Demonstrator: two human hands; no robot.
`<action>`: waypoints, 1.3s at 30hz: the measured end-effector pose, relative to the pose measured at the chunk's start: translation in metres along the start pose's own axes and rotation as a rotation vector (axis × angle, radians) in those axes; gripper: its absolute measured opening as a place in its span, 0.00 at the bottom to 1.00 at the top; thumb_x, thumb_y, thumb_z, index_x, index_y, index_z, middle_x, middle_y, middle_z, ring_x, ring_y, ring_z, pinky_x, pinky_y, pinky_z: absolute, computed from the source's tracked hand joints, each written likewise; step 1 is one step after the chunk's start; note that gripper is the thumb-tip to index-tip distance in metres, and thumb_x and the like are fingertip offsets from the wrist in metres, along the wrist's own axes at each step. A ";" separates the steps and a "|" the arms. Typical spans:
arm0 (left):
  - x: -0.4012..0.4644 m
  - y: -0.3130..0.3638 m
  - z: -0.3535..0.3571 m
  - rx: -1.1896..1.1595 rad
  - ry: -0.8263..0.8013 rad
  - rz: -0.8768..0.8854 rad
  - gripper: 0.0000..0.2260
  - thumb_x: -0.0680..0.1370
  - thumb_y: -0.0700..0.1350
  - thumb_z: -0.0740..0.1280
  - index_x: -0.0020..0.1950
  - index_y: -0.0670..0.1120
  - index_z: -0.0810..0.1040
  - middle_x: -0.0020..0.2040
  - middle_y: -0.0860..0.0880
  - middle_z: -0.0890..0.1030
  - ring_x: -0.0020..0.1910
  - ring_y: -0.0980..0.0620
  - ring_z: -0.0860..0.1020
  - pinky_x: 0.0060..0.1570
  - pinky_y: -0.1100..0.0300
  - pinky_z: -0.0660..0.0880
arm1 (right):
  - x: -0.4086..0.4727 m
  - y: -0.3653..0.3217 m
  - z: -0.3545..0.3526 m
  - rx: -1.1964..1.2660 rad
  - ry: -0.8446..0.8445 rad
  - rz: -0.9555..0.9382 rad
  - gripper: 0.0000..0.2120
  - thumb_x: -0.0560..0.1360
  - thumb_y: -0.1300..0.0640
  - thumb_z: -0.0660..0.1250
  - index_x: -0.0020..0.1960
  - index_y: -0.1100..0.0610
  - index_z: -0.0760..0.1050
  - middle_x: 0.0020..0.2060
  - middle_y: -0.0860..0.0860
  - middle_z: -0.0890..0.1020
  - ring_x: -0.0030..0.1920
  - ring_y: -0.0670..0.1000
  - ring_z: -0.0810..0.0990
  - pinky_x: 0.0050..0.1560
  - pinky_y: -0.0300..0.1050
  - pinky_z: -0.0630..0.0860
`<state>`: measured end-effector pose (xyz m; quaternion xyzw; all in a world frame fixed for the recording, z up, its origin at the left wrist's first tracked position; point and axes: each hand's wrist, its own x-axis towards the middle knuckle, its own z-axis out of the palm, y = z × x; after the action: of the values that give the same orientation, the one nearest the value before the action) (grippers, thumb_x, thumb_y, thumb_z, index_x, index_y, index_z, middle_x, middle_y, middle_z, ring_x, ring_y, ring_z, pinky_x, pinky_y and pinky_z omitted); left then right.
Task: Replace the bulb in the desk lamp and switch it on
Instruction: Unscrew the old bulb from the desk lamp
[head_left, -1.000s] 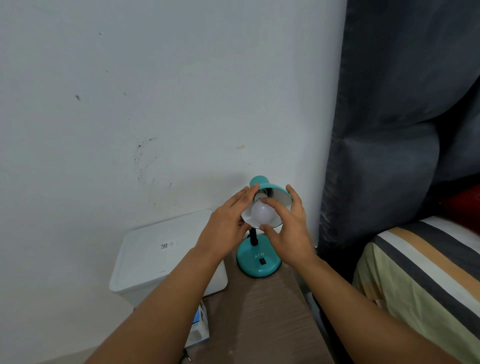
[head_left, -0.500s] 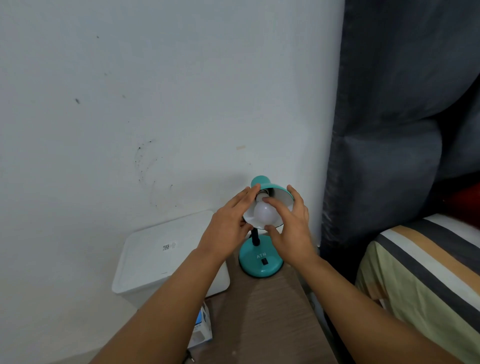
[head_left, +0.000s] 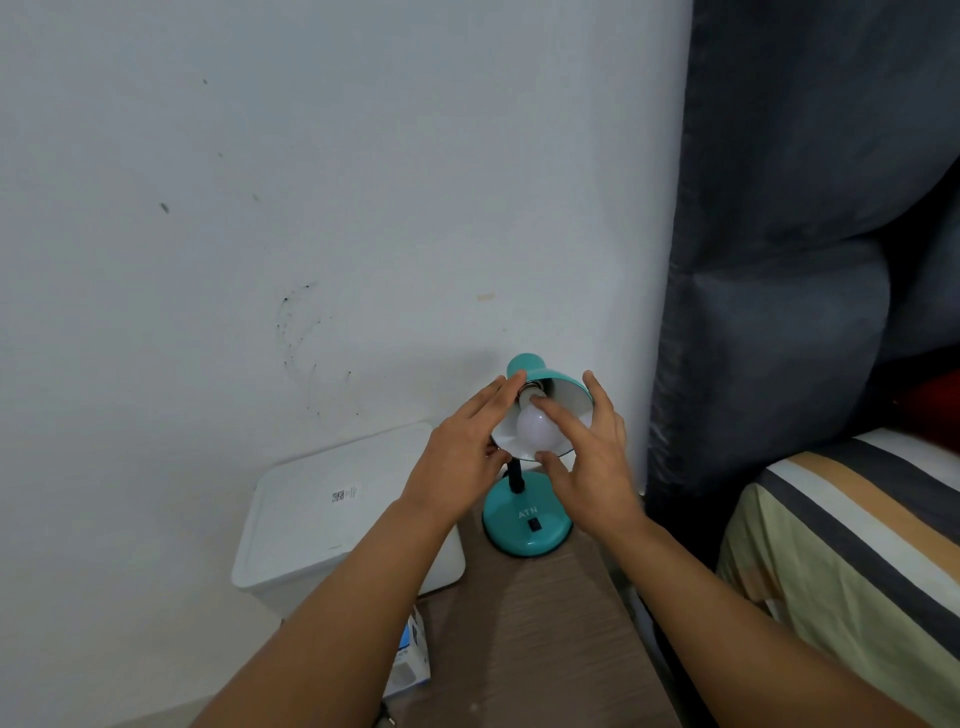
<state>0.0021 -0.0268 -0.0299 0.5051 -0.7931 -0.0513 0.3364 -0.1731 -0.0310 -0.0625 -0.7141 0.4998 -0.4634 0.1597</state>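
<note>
A person's two bare hands work at a teal desk lamp (head_left: 527, 525) standing at the far end of a narrow wood-grain table (head_left: 524, 634), close against a scuffed white wall (head_left: 311, 208). The left hand (head_left: 462, 457) braces the left rim of the tilted lamp shade (head_left: 563, 387), fingers extended and held together along its edge. The right hand (head_left: 589, 462) closes thumb and forefinger on the white bulb (head_left: 535, 428), which sits in the socket inside the shade, while its other fingers spread around the shade's right side. The round base carries the letters ATN and a black rocker switch (head_left: 533, 525). A white lidded plastic bin (head_left: 332, 519) sits left of the table, a small blue-and-white carton (head_left: 410, 660) below it. A dark curtain (head_left: 805, 260) and striped bedding (head_left: 852, 545) fill the right.
</note>
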 end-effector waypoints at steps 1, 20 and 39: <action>-0.001 0.000 0.000 0.003 0.002 0.002 0.38 0.77 0.40 0.72 0.79 0.61 0.56 0.78 0.52 0.67 0.72 0.50 0.72 0.64 0.51 0.77 | 0.000 0.001 -0.001 0.002 -0.002 -0.005 0.31 0.72 0.62 0.72 0.68 0.37 0.69 0.79 0.49 0.51 0.75 0.54 0.57 0.65 0.40 0.60; -0.002 0.002 0.002 -0.009 0.018 0.010 0.40 0.76 0.37 0.73 0.79 0.62 0.56 0.78 0.52 0.66 0.74 0.52 0.69 0.66 0.54 0.75 | -0.005 -0.001 0.005 0.008 0.047 0.067 0.40 0.66 0.50 0.78 0.72 0.44 0.62 0.78 0.48 0.53 0.73 0.53 0.57 0.67 0.50 0.64; -0.001 0.002 0.001 0.001 0.005 -0.010 0.41 0.76 0.38 0.73 0.79 0.62 0.56 0.78 0.52 0.66 0.72 0.51 0.72 0.64 0.51 0.77 | -0.001 -0.001 0.006 -0.031 0.066 0.118 0.32 0.69 0.46 0.76 0.69 0.45 0.68 0.78 0.49 0.52 0.74 0.54 0.55 0.70 0.56 0.64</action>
<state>0.0003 -0.0251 -0.0310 0.5092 -0.7898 -0.0512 0.3381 -0.1673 -0.0313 -0.0655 -0.6702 0.5531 -0.4685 0.1594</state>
